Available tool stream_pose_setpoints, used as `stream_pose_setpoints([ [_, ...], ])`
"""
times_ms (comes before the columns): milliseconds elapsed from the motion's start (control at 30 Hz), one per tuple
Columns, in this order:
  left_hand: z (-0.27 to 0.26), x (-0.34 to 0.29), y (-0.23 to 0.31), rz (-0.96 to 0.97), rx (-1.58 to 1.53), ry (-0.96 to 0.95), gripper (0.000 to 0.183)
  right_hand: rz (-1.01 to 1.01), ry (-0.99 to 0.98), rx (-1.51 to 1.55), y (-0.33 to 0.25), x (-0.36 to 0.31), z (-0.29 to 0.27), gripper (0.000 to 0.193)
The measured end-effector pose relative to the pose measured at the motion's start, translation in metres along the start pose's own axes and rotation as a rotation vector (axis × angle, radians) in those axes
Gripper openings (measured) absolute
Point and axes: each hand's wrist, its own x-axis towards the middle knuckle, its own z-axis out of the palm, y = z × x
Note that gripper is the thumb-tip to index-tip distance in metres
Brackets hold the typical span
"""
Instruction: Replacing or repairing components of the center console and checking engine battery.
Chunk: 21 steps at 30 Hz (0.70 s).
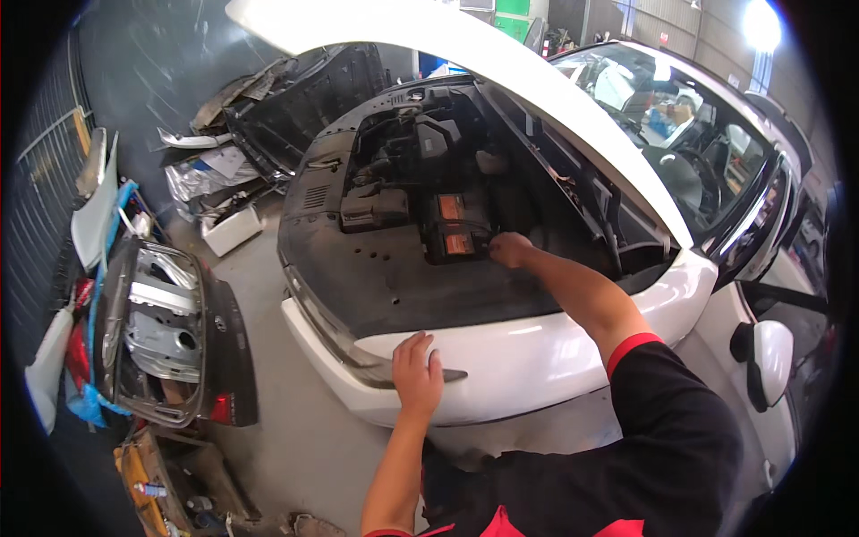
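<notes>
Under the raised white hood (465, 40), a black car battery (459, 224) with orange labels sits in the engine bay. My right hand (510, 250) reaches over the fender to the battery's right edge. Its fingers are closed, and whatever they grip is hidden. My left hand (418, 371) lies on the front corner of the white fender (528, 353), by the headlight (335, 345). Its fingers are stretched out, with the thumb apart from them.
The windshield (662, 125) and side mirror (769, 362) are at the right. On the left, a detached dark tailgate (228, 358) and removed body panels (98, 206) lean by the wall. More damaged parts (215, 170) lie beyond the car's front. A box of parts (183, 474) stands at the lower left.
</notes>
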Motion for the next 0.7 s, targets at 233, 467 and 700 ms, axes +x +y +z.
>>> stream_pose_setpoints([
  [233,0.032,0.024,-0.055,0.122,0.08,0.055,0.02,0.058,-0.39,-0.104,-0.006,0.042,-0.004,0.052],
  [467,0.036,0.025,-0.067,0.123,0.032,0.082,0.019,0.338,-0.5,0.025,-0.025,0.049,-0.007,0.055],
  [700,0.034,0.025,-0.068,0.101,0.068,0.037,0.015,0.426,-0.387,0.21,-0.022,0.033,-0.004,0.044],
])
